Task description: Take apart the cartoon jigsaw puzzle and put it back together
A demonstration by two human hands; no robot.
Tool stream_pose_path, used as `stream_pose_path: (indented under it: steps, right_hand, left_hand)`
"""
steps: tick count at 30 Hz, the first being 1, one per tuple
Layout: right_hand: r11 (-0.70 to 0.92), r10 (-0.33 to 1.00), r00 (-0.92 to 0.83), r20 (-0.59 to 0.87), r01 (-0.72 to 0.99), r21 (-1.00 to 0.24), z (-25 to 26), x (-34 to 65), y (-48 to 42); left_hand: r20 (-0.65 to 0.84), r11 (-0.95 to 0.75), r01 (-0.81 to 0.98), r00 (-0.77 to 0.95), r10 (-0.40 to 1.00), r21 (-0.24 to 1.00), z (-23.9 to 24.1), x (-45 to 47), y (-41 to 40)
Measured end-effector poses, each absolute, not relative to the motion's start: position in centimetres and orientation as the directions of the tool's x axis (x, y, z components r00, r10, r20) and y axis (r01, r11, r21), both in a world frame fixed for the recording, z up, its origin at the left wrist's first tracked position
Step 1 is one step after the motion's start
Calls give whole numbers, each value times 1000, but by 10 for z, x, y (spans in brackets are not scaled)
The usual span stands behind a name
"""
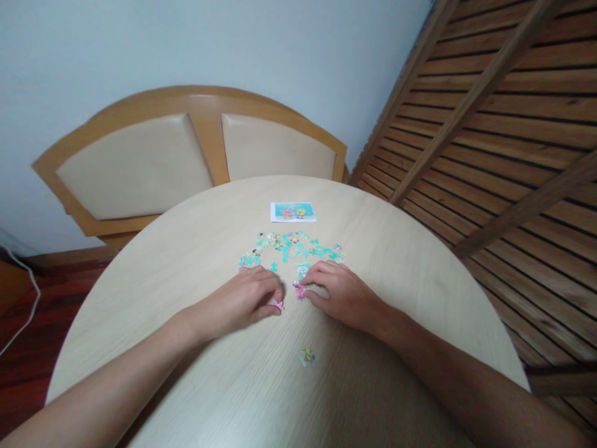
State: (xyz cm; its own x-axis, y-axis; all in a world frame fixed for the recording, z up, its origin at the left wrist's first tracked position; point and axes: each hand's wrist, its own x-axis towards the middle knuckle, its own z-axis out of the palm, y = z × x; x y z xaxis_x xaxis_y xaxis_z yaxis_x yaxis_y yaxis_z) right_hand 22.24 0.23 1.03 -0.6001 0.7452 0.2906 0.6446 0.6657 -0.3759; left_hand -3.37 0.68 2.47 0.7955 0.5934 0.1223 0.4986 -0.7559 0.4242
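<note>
Pinching pink piece (pixel 278 305) in left hand (pixel 252 292), nearly closed; right hand (pixel 347 292) half-curled at pink cluster (pixel 298 289), can't tell if gripping.

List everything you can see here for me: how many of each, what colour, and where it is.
Wall: 1, pale blue-grey, at the back
Chair back: 1, tan wood with two cream panels, beyond the table
Slatted panel: 1, brown wood, right side
Floor: 1, reddish brown, lower left
Cable: 1, white, far left
Table: 1, light wood, centre
Picture card: 1, teal, pink and yellow with white edge, far part of table
Loose puzzle pieces: many, too small to count, mostly teal, nearer than the card
Yellow-and-teal puzzle patch: 1, nearest the viewer
Left pink piece: 1, pink, in left grip
Right pink patch: 1, pink, at right fingertips
Left hand: 1, bare, mid-table
Right hand: 1, bare, mid-table
</note>
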Motion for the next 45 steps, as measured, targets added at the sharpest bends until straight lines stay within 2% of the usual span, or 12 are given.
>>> stream_pose_path:
  steps: [10,27,35,39,41,45]
  right_hand:
    - [671,740,-623,254,654,-350,11,222,2]
    - [659,749,-620,234,661,-358,12,221,2]
    - [659,748,-625,223,659,-363,12,221,2]
    - [667,737,-642,210,642,-377,19,224,0]
    - [674,724,-665,186,624,-395,25,227,-2]
    - [671,658,-752,49,555,-492,38,231,-14]
  left_hand:
    - [216,-665,615,645,733,423,11,-14,-1]
    - [266,-684,647,631,728,336,4,-5,-6]
    - [273,-684,636,630,728,357,7,-8,-4]
    - [329,-687,622,603,727,377,10,-17,3]
    - [366,-702,605,599,712,377,9,-21,7]
    - [393,-714,592,596,700,373,2,-22,12]
